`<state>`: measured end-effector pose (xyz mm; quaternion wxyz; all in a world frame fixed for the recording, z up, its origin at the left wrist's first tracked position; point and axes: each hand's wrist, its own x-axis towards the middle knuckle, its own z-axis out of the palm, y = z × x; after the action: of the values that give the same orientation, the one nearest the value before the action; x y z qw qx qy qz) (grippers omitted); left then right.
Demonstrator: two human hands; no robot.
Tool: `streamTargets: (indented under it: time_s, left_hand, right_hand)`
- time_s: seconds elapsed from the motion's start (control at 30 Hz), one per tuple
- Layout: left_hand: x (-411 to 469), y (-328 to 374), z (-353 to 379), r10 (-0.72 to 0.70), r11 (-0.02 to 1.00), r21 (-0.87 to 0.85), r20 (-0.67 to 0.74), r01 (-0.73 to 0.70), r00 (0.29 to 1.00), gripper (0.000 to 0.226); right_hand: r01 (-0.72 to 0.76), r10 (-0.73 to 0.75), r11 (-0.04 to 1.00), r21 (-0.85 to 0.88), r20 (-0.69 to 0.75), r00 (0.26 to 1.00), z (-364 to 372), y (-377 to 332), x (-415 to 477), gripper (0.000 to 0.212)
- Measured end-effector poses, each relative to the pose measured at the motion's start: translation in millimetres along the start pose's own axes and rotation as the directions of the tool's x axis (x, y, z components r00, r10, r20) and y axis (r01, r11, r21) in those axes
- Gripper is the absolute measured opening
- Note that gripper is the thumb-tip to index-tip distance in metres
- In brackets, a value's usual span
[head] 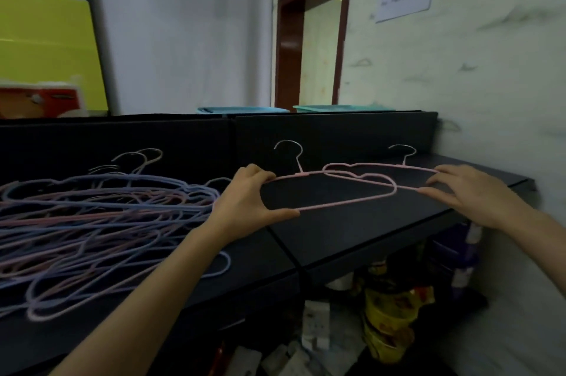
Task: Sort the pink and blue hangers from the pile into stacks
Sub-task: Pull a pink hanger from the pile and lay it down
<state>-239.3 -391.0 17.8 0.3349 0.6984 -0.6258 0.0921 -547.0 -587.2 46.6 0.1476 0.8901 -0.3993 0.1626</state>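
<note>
A tangled pile of pink and blue hangers [92, 222] covers the left of the black table [337, 238]. My left hand [248, 195] grips the left end of a pink hanger [352, 201], thumb under its bottom bar and fingers on its shoulder. A second pink hanger [382, 166] lies farther right on the table, overlapping the first. My right hand [468, 192] rests its fingertips on the right end of that second hanger; whether it grips it is unclear.
A black back panel [337, 130] runs along the table's far edge, with two teal bins [337, 107] behind it. A marble wall [490, 84] bounds the right side. Bottles and packets [389, 314] sit below the table's right end.
</note>
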Motion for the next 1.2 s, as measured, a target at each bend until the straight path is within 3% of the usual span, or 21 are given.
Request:
streamTargets:
  time_s: [0.1, 0.17, 0.23, 0.37, 0.57, 0.67, 0.8, 0.9, 0.97, 1.07, 1.2]
  left_hand:
    - [15, 13, 24, 0.031, 0.999, 0.028, 0.028, -0.032, 0.999, 0.078]
    - [28, 20, 40, 0.038, 0.998, 0.053, 0.059, -0.041, 0.998, 0.078]
    - [42, 23, 58, 0.03, 0.996, 0.077, 0.099, -0.037, 0.995, 0.077]
    - [68, 16, 94, -0.032, 0.995, 0.103, 0.189, 0.013, 0.981, 0.075]
    - [96, -12, 132, -0.164, 0.964, 0.253, 0.31, 0.085, 0.937, 0.076]
    - [107, -22, 142, -0.233, 0.957, 0.245, 0.325, 0.156, 0.916, 0.074]
    - [112, -25, 145, -0.24, 0.951, 0.265, 0.297, 0.161, 0.924, 0.086]
    - [107, -22, 141, -0.158, 0.931, 0.357, 0.226, 0.069, 0.961, 0.095]
    - [103, -18, 136, -0.042, 0.941, 0.34, 0.124, -0.002, 0.991, 0.072]
    - [100, -14, 127, 0.127, 0.941, 0.319, -0.02, -0.114, 0.992, 0.034]
    - [102, -19, 119, 0.038, 0.954, 0.299, -0.146, 0.008, 0.989, 0.018]
  right_hand:
    - [-0.03, 0.032, 0.997, -0.071, 0.018, 0.999, 11, 27, 9, 0.049]
    - [-0.038, 0.038, 0.996, -0.084, -0.001, 0.999, 19, 41, 19, 0.06]
    - [-0.034, 0.032, 0.999, -0.038, -0.061, 0.998, 25, 53, 34, 0.072]
    - [0.028, -0.016, 0.997, 0.074, -0.152, 0.988, 39, 66, 72, 0.075]
    - [0.127, -0.117, 0.977, 0.169, -0.068, 0.991, 67, 49, 124, 0.065]
    - [0.188, -0.185, 0.953, 0.238, -0.032, 0.982, 83, 40, 139, 0.061]
    - [0.246, -0.262, 0.905, 0.347, -0.001, 0.965, 99, 27, 153, 0.061]
    - [0.299, -0.327, 0.867, 0.399, 0.002, 0.945, 110, 16, 165, 0.071]
    - [0.338, -0.382, 0.84, 0.424, 0.02, 0.924, 118, 8, 171, 0.076]
    - [0.39, -0.47, 0.816, 0.426, 0.097, 0.877, 132, -2, 176, 0.06]
    - [0.459, -0.555, 0.771, 0.441, 0.111, 0.825, 146, -11, 176, 0.058]
